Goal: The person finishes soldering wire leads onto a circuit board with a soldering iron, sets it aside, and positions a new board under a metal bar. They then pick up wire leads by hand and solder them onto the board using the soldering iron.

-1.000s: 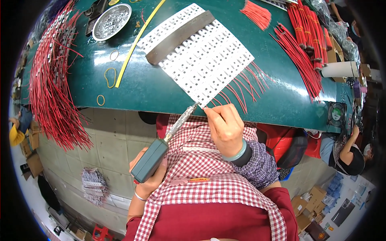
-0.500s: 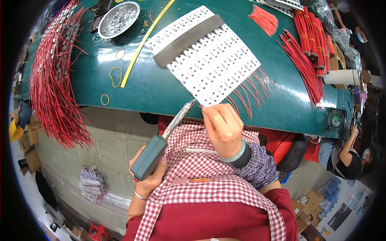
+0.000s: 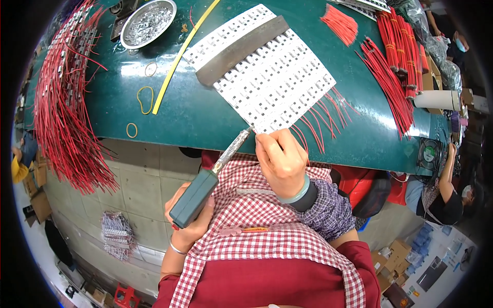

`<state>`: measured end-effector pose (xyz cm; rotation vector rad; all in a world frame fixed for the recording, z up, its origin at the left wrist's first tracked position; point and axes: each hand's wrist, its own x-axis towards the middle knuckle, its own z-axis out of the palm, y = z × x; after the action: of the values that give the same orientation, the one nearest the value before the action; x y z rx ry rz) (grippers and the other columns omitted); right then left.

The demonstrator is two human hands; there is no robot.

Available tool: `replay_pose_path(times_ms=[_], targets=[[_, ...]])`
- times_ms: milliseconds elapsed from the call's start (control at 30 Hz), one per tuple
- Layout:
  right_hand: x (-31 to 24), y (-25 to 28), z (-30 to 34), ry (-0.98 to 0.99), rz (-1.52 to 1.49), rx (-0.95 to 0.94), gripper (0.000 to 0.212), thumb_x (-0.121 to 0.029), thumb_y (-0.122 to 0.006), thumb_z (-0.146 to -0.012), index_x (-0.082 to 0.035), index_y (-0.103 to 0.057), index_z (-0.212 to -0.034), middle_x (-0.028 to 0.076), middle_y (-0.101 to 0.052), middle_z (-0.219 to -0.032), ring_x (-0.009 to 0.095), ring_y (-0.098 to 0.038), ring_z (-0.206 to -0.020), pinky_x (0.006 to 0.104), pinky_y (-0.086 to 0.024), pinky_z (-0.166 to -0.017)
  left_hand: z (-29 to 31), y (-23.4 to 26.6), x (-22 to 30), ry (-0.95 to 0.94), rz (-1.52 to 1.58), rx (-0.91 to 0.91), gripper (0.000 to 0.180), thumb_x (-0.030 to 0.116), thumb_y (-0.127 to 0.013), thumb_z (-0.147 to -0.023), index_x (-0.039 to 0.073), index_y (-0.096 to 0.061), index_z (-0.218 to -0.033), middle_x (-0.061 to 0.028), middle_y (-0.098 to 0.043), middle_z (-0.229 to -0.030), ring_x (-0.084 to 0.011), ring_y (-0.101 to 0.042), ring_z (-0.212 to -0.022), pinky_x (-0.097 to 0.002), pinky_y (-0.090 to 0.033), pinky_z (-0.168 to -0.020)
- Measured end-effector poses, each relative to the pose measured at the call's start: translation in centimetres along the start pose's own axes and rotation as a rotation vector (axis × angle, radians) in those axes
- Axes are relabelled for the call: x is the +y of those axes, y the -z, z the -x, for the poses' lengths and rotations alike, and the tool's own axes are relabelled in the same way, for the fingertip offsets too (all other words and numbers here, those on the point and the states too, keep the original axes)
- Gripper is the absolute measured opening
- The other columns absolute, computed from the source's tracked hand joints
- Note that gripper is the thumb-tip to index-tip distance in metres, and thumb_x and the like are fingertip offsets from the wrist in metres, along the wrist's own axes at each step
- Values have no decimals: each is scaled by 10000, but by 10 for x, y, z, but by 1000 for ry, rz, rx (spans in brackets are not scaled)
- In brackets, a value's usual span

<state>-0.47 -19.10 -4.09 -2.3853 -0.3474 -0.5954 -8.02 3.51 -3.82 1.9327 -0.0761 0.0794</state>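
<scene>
My left hand is closed around the dark green handle of a soldering iron. Its tip meets the nearest corner of a white sheet of small circuit boards, which lies askew on the table with rows of black parts. Right at that corner my right hand is closed in a pinch on a thin red wire, mostly covered by the fingers. Several attached red wires trail off the sheet's right-hand edge. A dark flat bar lies across the sheet's far part.
A big bundle of wired boards hangs over the green table's left edge. Near it are a metal bowl of silvery scraps, rubber bands and a yellow strip. Red wire bundles lie right. A person sits far right.
The soldering iron has moved slightly up and right, bringing its tip onto the sheet's corner. My right hand has shifted a little up and left, still pinched.
</scene>
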Motion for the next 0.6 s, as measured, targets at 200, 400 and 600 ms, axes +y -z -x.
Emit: replay_pose_path(times_ms=[200,400,600], targets=[[2,1,1,9,-13,10,216,78,-735,-738,22,-665,-935,95,-529,-772,244,-585,-650,358,-474,-554,-7,3,10,-94,-179,-102,193,-62,-726,-692,-45,-697,-882,-143,-676,-861,-270,-673,-698,-337,-533,-622],[-1,1,0,24,18,-11,217,75,-735,-732,25,-665,-932,100,-531,-773,248,-589,-658,360,-475,-557,-16,1,16,-182,-175,-98,188,-64,-725,-679,-42,-687,-862,-132,-628,-806,-266,-616,-626,-332,-492,-562],[-2,1,-1,31,24,-3,222,84,-729,-725,29,-660,-929,101,-531,-771,251,-590,-659,361,-476,-558,-12,4,11,-257,-226,-70,200,-64,-726,-668,-50,-688,-863,-136,-642,-806,-276,-638,-641,-336,-510,-569]])
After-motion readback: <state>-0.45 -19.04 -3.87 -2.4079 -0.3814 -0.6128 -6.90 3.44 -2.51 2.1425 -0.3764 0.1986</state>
